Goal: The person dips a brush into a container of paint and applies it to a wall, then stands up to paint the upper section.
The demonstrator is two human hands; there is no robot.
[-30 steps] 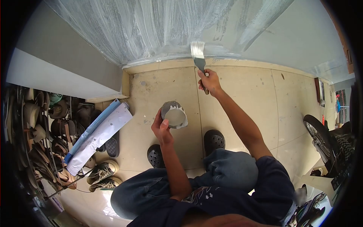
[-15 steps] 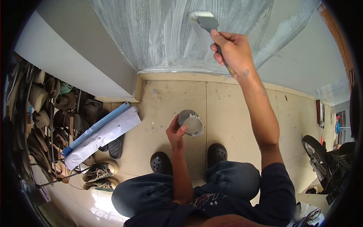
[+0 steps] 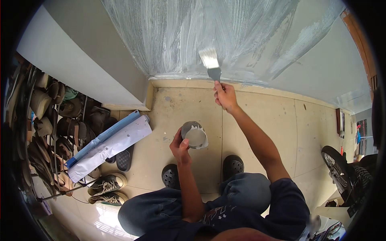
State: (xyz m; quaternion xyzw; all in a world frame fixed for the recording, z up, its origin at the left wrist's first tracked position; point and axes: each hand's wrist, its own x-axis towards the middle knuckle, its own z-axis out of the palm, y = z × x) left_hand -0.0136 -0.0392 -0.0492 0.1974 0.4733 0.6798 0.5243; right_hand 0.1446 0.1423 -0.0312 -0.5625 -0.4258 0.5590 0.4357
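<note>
My right hand (image 3: pixel 226 97) grips the dark handle of a paintbrush (image 3: pixel 209 59), its pale bristles up against the grey wall (image 3: pixel 177 36) a little above the skirting. Whitish, streaky strokes cover much of that wall, thinning toward the right. Over the floor in front of my feet, my left hand (image 3: pixel 180 145) is wrapped round a small cup (image 3: pixel 196 137) of greyish paint. White paint marks the cup's rim and side.
On the left, a shoe rack (image 3: pixel 52 120) holds many shoes, with a white-and-blue roll of sheeting (image 3: pixel 110 146) leaning by it. Sneakers (image 3: pixel 107 184) stand below. A wall corner (image 3: pixel 116 76) juts out at left. A wheel (image 3: pixel 337 166) stands at far right.
My right hand has come down and left with the brush, whose bristles now show broad side on, lower on the wall. The cup in my left hand has shifted slightly left and down.
</note>
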